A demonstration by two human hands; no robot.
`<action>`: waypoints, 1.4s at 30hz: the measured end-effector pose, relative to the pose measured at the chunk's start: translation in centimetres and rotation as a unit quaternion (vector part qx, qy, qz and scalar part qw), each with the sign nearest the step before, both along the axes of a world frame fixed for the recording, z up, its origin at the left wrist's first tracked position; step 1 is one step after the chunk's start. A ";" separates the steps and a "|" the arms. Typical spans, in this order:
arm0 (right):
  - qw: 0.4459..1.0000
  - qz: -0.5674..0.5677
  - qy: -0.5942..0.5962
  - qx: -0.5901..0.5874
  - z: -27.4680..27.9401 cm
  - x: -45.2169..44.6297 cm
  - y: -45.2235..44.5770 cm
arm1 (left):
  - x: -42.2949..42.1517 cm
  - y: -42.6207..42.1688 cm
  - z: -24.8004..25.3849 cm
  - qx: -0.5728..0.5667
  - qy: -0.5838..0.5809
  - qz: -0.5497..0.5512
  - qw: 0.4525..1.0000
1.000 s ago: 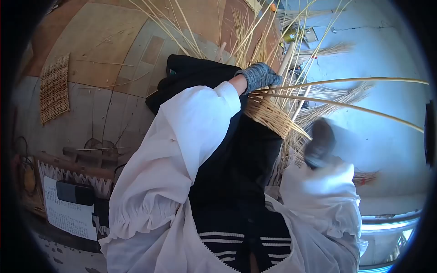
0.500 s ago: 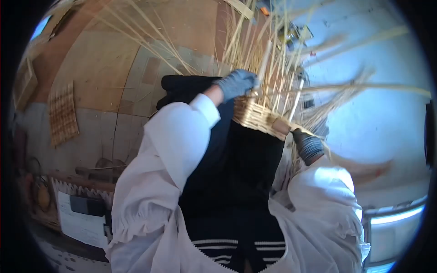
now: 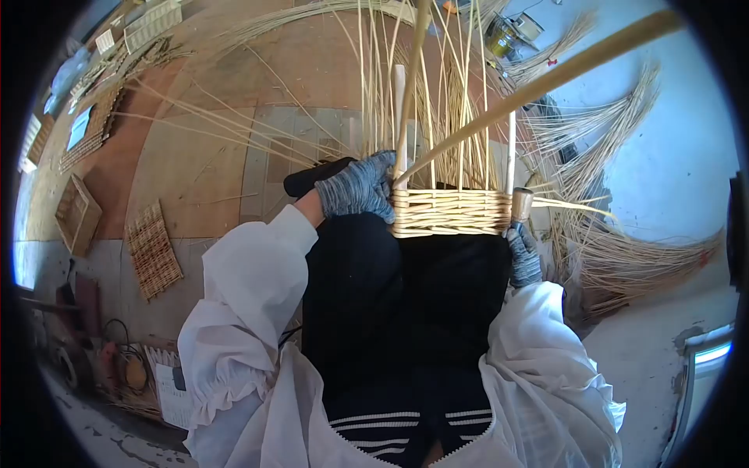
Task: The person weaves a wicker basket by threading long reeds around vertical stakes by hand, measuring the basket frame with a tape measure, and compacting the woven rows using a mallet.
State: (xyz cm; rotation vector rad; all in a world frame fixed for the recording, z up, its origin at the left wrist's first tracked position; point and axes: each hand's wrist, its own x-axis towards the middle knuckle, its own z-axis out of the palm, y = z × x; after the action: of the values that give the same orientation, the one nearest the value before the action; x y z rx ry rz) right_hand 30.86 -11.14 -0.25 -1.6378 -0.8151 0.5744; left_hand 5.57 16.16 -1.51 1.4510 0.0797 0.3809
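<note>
A woven wicker basket (image 3: pixel 452 212) rests across the dark-clad lap, with tall stakes rising from it and a thick pale post at each end. My left hand (image 3: pixel 360 187), in a grey glove, grips the basket's left corner beside one post. At the right end my right hand (image 3: pixel 524 253), also gloved, is closed round a wooden-ended tool (image 3: pixel 522 204), whose lower part is hidden by the fingers. Two long canes (image 3: pixel 530 92) reach up from the left corner toward the camera.
Woven panels (image 3: pixel 154 249) and a wooden tray (image 3: pixel 77 215) lie on the floor at left. Bundles of thin canes (image 3: pixel 640 261) spread along the right side. A tin (image 3: pixel 501 37) stands at the top right. Loose canes stretch across the upper left.
The basket has turned level and now faces the camera. The long canes that pointed right now rise toward the upper right. My right hand has come in against the basket's right end.
</note>
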 end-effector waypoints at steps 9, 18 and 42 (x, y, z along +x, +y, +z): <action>0.822 -0.037 -0.568 -0.017 6.3 -5.6 0.8 | 0.4 -1.1 -0.1 0.178 0.033 0.099 0.978; 0.827 0.017 -0.561 0.021 7.8 -5.0 1.6 | -1.3 -1.2 -0.4 0.185 0.062 0.188 0.963; 0.957 0.280 -0.031 -0.069 17.7 0.8 20.9 | 0.4 -9.9 -0.7 0.297 0.006 0.539 0.789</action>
State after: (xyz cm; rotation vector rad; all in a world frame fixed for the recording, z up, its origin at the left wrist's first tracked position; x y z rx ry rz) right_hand 31.62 9.73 17.47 -1.5484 -1.3272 0.9964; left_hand 5.97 6.30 -2.21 1.9190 0.8994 1.4341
